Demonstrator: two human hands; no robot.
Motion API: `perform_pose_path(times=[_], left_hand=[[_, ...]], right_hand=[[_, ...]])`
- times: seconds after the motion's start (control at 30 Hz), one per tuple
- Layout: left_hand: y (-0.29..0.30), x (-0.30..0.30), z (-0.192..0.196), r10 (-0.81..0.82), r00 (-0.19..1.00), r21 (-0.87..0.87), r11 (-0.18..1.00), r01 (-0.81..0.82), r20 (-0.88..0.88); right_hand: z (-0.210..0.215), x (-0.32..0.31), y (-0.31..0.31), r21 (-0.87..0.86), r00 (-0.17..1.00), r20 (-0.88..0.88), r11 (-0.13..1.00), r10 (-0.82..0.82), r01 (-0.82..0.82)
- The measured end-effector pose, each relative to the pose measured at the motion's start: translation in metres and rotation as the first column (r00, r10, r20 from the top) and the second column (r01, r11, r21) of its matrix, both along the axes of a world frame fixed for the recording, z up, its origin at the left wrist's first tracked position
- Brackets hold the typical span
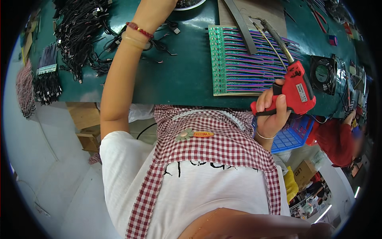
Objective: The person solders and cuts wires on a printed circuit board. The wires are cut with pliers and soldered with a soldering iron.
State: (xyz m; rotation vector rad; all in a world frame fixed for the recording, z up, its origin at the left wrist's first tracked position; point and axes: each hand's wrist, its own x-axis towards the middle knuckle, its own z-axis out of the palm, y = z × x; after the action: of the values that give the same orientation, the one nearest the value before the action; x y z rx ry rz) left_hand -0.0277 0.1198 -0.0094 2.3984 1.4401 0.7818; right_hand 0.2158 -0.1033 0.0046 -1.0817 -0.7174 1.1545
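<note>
My right hand [270, 105] is wrapped round the handle of a red soldering gun [300, 85], its metal tip pointing up and away over the table. Beneath that tip lies a green circuit board panel [217, 59] with many purple and black wires running rightward from it. A grey metal strip [242, 28] rests across the wires. My left arm stretches far forward, and my left hand [155, 12] is at the top edge beside a metal bowl [190, 5]. Its fingers lie outside the picture, so their state is hidden.
Black cables [81, 36] with plugs heap up on the left of the green table [179, 85]. Bundled wired boards [47, 71] hang at its left edge. A black fan [323, 75] and red-handled pliers [318, 18] are at right. A blue crate [292, 135] stands below; another person [336, 143] sits beyond.
</note>
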Motion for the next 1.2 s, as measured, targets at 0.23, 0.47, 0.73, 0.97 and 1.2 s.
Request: perform_pose_path(times=[0.23, 0.47, 0.73, 0.97, 1.2], left_hand=[[-0.101, 0.037, 0.014, -0.239, 0.824, -0.359, 0.812, 0.459, 0.513], [-0.164, 0.069, 0.025, -0.212, 0.726, -0.254, 0.843, 0.475, 0.654], [-0.17, 0.067, 0.022, -0.294, 0.748, -0.185, 0.855, 0.484, 0.595], [-0.166, 0.049, 0.023, -0.213, 0.83, -0.422, 0.78, 0.463, 0.516], [-0.123, 0.022, 0.004, 0.172, 0.777, -0.757, 0.427, 0.495, 0.606]], right_hand=[[0.011, -0.017, 0.009, -0.022, 0.997, 0.053, 0.999, 0.047, -0.046], [0.011, -0.028, 0.01, -0.106, 0.989, 0.102, 0.99, 0.103, -0.092], [0.012, -0.026, -0.005, -0.123, 0.939, 0.305, 0.984, 0.158, -0.126], [0.011, -0.025, 0.001, -0.308, 0.897, 0.262, 0.912, 0.356, -0.272], [-0.005, -0.021, 0.0, -0.148, 0.957, 0.164, 0.965, 0.239, -0.215]])
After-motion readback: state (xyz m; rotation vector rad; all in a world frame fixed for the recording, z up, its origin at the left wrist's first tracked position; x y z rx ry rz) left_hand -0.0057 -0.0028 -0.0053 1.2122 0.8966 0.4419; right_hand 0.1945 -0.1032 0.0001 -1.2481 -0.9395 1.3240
